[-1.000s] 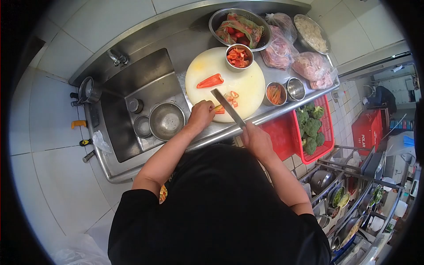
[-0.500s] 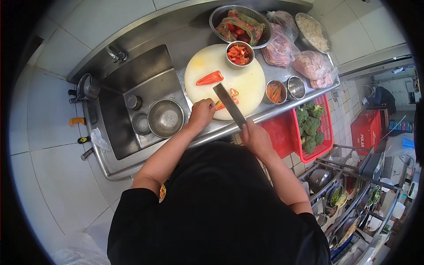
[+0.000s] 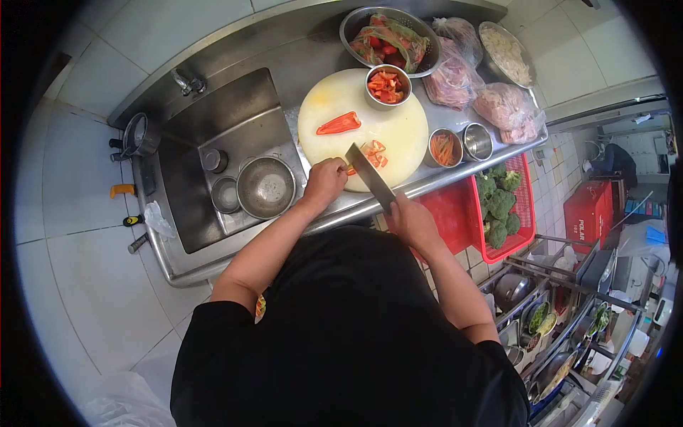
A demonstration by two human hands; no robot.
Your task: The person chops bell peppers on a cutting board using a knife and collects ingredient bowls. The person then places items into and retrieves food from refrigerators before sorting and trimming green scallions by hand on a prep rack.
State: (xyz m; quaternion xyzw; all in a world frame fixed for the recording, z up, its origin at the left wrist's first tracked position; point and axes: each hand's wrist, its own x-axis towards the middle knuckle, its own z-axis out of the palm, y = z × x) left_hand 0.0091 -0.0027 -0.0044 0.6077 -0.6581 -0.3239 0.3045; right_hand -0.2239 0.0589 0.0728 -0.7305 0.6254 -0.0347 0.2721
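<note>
My right hand is wrapped round the handle of a cleaver, its blade slanting over the near part of a round white cutting board. At the board's near left edge, the curled fingers of my left hand grip the end of a red pepper piece, mostly hidden by fingers and blade. Chopped red pepper lies just beyond the blade. Farther back on the board rests a halved red pepper. A steel bowl of pepper pieces stands at the board's far edge.
Left is a sink with metal bowls. Behind the board stands a colander holding bagged peppers. To the right are bagged meat, a cup of carrot strips and a steel cup. Below, a red basket contains broccoli.
More cut pepper pieces lie beside the blade, and the piece at my left fingers is shorter. The cleaver has shifted slightly, still close to my left hand.
</note>
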